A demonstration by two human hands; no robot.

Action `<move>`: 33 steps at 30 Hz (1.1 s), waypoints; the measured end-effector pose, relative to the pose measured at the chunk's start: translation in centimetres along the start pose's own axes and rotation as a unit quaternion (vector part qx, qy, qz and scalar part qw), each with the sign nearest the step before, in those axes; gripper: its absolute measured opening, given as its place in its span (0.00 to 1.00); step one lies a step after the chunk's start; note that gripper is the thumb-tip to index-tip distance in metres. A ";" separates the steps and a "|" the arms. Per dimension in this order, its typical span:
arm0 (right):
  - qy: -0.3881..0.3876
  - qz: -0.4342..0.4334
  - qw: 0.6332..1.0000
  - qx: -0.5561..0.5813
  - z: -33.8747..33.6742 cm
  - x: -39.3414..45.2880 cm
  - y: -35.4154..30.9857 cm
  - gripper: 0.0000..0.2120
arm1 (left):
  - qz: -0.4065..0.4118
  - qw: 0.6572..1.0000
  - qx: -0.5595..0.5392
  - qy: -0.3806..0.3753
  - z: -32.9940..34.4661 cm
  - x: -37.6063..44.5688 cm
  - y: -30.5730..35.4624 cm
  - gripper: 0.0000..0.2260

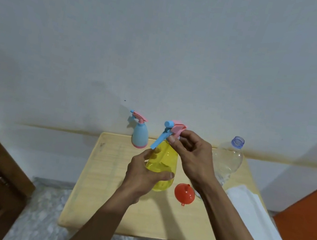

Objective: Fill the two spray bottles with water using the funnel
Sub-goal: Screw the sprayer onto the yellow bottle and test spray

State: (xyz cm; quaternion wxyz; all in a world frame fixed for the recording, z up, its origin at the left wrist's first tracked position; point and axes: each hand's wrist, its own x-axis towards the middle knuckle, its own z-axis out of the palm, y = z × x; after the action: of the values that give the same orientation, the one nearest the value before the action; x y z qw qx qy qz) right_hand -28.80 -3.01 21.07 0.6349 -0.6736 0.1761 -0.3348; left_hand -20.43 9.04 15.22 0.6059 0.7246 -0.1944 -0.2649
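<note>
While my left hand [144,174] grips the yellow bottle [161,167] at table [98,203] centre, my right hand [191,156] pinches its pink-blue sprayer [172,130]: best twisted squarely, body steady. Translucent smooth plastic. Orange funnel [184,192], conical, lies beside. Blue bottle [140,135] stands behind, capped. Clear water bottle [227,162], open, right.

Yellow bottle [163,166], blue bottle [140,135], orange funnel [184,192].

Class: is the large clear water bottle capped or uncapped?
Uncapped: the clear water bottle shows an open bluish threaded neck with no cap on it.
</note>
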 end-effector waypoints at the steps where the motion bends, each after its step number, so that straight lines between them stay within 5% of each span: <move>1: 0.006 0.000 1.000 0.000 0.1 0.0 0.0 0.09 | 0.000 1.000 0.002 0.000 -0.1 0.0 0.0 0.38; 19: 0.029 -0.004 1.000 -0.002 1.0 0.6 -0.3 0.10 | 0.012 1.000 -0.001 0.005 -0.3 0.6 1.3 0.40; 33: 0.010 -0.005 1.000 0.026 1.6 1.2 -0.8 0.12 | 0.012 0.999 -0.039 -0.015 -0.5 0.9 2.2 0.30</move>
State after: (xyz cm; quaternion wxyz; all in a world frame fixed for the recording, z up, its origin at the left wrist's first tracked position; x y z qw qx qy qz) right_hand -27.03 -2.50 22.14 0.6485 -0.6545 0.1710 -0.3490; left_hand -19.34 8.51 17.31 0.6340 0.6939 -0.2011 -0.2759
